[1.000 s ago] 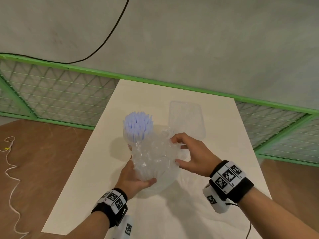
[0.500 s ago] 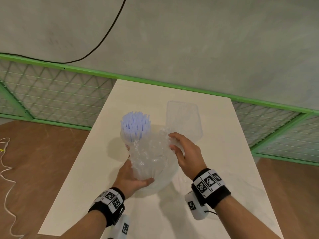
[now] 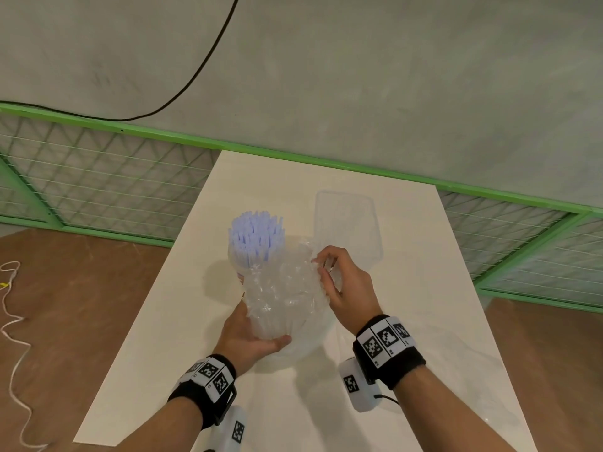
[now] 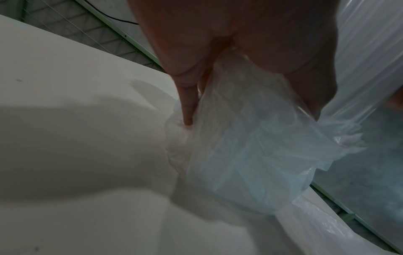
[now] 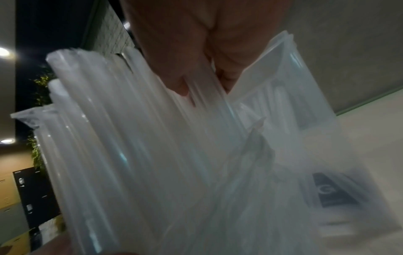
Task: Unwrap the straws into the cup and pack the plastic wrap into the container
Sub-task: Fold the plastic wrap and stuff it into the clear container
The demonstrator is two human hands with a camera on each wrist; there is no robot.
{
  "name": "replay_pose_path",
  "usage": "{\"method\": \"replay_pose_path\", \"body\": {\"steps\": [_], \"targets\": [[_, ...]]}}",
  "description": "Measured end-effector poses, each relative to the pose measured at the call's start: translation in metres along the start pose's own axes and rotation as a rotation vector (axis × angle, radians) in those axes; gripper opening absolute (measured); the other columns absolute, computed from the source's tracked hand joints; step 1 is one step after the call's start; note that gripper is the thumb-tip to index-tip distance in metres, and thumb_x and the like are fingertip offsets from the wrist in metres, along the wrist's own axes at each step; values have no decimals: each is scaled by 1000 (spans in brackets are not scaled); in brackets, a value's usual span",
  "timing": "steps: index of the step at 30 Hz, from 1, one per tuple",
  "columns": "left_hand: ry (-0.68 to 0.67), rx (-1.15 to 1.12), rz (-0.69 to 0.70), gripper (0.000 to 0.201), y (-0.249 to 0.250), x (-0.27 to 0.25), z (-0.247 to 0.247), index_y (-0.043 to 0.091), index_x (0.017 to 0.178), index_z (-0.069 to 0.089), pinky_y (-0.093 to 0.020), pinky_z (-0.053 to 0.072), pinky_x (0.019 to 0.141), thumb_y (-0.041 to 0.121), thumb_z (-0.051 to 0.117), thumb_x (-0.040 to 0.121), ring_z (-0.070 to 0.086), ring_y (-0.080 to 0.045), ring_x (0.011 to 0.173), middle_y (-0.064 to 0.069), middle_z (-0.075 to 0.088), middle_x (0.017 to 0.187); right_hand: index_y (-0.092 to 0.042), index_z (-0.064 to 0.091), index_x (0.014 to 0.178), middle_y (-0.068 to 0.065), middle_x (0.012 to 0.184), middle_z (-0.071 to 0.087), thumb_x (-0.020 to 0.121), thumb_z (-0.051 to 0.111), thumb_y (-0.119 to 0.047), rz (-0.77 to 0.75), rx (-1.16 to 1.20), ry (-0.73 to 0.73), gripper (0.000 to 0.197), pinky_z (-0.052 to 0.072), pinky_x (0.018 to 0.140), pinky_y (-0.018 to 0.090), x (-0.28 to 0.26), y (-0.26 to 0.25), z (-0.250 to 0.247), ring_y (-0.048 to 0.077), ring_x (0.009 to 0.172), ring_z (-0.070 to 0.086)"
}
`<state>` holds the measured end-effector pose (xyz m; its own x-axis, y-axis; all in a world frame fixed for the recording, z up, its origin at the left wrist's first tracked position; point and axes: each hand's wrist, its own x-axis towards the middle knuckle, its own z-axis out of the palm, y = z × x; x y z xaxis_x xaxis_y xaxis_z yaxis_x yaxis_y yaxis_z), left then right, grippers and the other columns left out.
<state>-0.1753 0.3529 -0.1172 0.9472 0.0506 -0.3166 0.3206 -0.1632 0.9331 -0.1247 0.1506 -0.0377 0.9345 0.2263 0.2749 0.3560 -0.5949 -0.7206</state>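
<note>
A thick bundle of clear plastic wrap [image 3: 283, 290] is held upright above the white table [image 3: 408, 288]. My left hand [image 3: 251, 337] grips its lower end, thumb across the front. My right hand [image 3: 339, 282] pinches the crinkled upper edge on the right side. Behind the bundle a cup, mostly hidden, holds pale purple straws [image 3: 256, 238] standing upright. A clear rectangular container [image 3: 347, 223] lies on the table beyond my right hand. In the left wrist view my fingers [image 4: 187, 103] press into the crumpled wrap [image 4: 250, 151]. The right wrist view shows long wrap sleeves [image 5: 141, 146] under my fingers [image 5: 181, 82].
A green-framed mesh fence [image 3: 98, 177] runs behind the table under a grey wall. Brown floor lies on both sides, with a white cord [image 3: 13, 321] on the left. More clear plastic [image 3: 473, 370] lies flat on the table's right part.
My right hand moved left and up onto the wrap's upper right edge, and its fingers curled round it. The left hand kept its hold at the bottom.
</note>
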Motion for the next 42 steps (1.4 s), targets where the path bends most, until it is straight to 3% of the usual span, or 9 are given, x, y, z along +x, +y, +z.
{"method": "replay_pose_path", "body": {"steps": [5,10,19,25,29,32,35,40,42], "targets": [[-2,7,-8,84,-2,-1,-1,13,122,58,-5,49,67,18,97,47,69,-2,89,1,72,102,-15,54,121,-3,111,54,99,52,-10,-59,-44,104,23,33,87,1,0,-2,-3,-1,98,48],[-1,1,-8,84,-2,0,-1,13,121,58,-7,50,70,18,97,47,70,-3,90,1,73,103,-10,63,110,3,109,63,98,56,-10,-85,-83,166,15,34,89,0,4,-4,-6,-1,100,53],[-21,-29,-21,84,0,1,2,6,125,55,-5,49,69,6,94,51,69,0,89,-2,71,107,-14,65,115,-7,101,72,93,67,-12,-110,-36,292,22,45,83,6,22,-17,-27,1,96,64],[-17,-29,-31,85,-3,1,0,14,122,57,-7,51,72,17,97,47,69,-10,97,-1,72,107,-12,64,116,2,100,71,96,59,-7,-178,22,399,21,59,81,38,30,-29,-52,11,91,71],[-10,9,-33,83,-1,0,-2,18,121,59,-5,49,72,22,97,48,69,-3,94,3,72,105,-15,62,119,3,95,71,95,63,-9,-217,81,524,24,61,74,38,40,-53,-93,14,78,73],[-9,32,-43,84,1,-2,-3,21,122,59,-5,49,75,28,97,47,68,-1,95,6,72,105,-4,61,120,6,93,70,94,65,-7,-242,163,626,26,60,70,33,51,-67,-134,16,73,72],[-14,9,-73,80,3,-3,-3,14,122,58,-2,48,69,17,96,51,68,2,89,2,72,105,-2,54,125,6,94,68,93,65,-5,-304,281,695,33,60,74,37,69,-77,-171,16,79,71],[-14,-18,-83,74,11,-4,1,6,121,55,3,43,61,0,91,56,63,18,75,4,68,101,3,57,121,15,94,67,94,64,-8,-215,299,475,29,60,77,47,130,-37,-173,21,73,71],[-20,-10,-85,76,12,-6,1,8,122,55,4,42,61,3,92,55,61,20,75,4,68,103,-7,60,118,9,95,69,94,63,-11,-124,310,318,25,57,84,54,146,-10,-153,19,76,72]]}}
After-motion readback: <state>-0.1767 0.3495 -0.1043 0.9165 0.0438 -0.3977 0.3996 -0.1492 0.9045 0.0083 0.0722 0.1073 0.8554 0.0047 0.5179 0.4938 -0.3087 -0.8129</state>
